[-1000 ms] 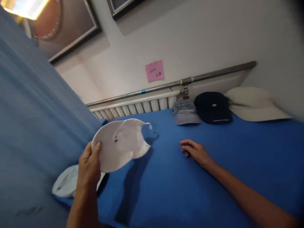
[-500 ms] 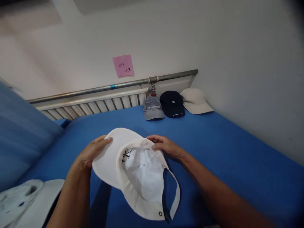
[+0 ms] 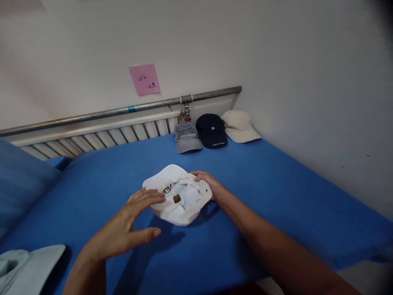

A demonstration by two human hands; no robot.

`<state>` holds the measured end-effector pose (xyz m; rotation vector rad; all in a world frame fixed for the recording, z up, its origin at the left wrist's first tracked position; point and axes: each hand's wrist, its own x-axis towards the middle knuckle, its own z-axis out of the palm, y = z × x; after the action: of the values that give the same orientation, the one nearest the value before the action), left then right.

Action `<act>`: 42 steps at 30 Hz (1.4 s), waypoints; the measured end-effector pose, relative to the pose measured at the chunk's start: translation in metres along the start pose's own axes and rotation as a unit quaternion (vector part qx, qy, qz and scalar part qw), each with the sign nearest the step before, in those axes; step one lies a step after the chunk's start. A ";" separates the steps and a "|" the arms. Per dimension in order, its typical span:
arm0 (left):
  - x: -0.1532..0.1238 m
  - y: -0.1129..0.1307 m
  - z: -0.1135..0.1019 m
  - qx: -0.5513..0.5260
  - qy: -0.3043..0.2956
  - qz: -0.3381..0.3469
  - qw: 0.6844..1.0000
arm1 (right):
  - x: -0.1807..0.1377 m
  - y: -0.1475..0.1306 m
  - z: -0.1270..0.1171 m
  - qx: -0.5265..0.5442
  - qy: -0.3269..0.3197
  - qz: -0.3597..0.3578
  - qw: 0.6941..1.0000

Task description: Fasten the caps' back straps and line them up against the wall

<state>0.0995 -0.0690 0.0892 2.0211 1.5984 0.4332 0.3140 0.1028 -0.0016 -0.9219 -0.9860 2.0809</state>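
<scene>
A white cap [image 3: 172, 213] lies upside down on the blue cloth surface [image 3: 276, 192], its inside facing up, with a small brown piece on the band. My right hand [image 3: 208, 183] grips the cap's far right rim. My left hand [image 3: 129, 229] hovers flat with fingers spread, and its fingertips just reach the cap's brim at the left.
Three caps sit in a row at the back by the wall: grey [image 3: 186, 138], navy [image 3: 212, 132], beige [image 3: 240, 126]. Behind them run a metal pipe [image 3: 92, 114] and a radiator [image 3: 92, 139], with a pink note [image 3: 144, 79] above. A pale cap [image 3: 30, 266] lies at bottom left, near a blue cushion [image 3: 21, 180].
The white cap has gone from held up in both hands down onto the blue surface, farther from me. My left hand has let go of the brim and opened.
</scene>
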 end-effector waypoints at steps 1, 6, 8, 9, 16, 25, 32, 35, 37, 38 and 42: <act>0.003 -0.002 0.003 -0.001 0.009 -0.027 1.000 | 0.001 0.000 -0.001 0.011 -0.001 -0.003 1.000; 0.038 -0.003 0.014 0.009 0.043 -0.100 0.994 | 0.003 0.006 -0.002 0.053 0.033 -0.044 0.997; 0.054 -0.003 0.016 -0.012 0.031 -0.083 0.996 | 0.004 0.009 -0.001 0.059 0.049 -0.060 0.995; 0.061 -0.004 0.016 -0.042 0.020 -0.075 0.996 | 0.005 0.010 -0.001 0.058 0.053 -0.064 0.995; 0.079 -0.028 0.012 -0.274 -0.049 -0.099 0.955 | -0.002 -0.007 -0.001 -0.026 0.101 -0.090 0.990; 0.075 -0.045 0.033 -0.450 0.004 -0.126 0.884 | -0.108 -0.050 0.033 -0.478 -0.224 -0.524 0.669; 0.075 -0.056 0.036 -0.495 0.008 -0.134 0.858 | -0.100 -0.023 -0.006 -0.637 -0.048 -0.543 0.544; 0.075 -0.056 0.037 -0.495 0.018 -0.135 0.858 | -0.087 -0.006 -0.020 -0.605 -0.003 -0.569 0.558; 0.073 -0.054 0.037 -0.497 0.022 -0.135 0.857 | -0.084 -0.002 -0.019 -0.591 -0.016 -0.586 0.554; 0.072 -0.053 0.037 -0.500 0.023 -0.132 0.856 | -0.084 -0.002 -0.017 -0.582 -0.032 -0.593 0.556; 0.067 -0.053 0.034 -0.499 0.042 -0.105 0.859 | -0.083 -0.019 0.004 -0.491 -0.082 -0.547 0.673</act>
<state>0.0930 -0.0021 0.0265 1.0305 1.2049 1.0151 0.3610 0.0461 0.0415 -0.3090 -2.1318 0.4953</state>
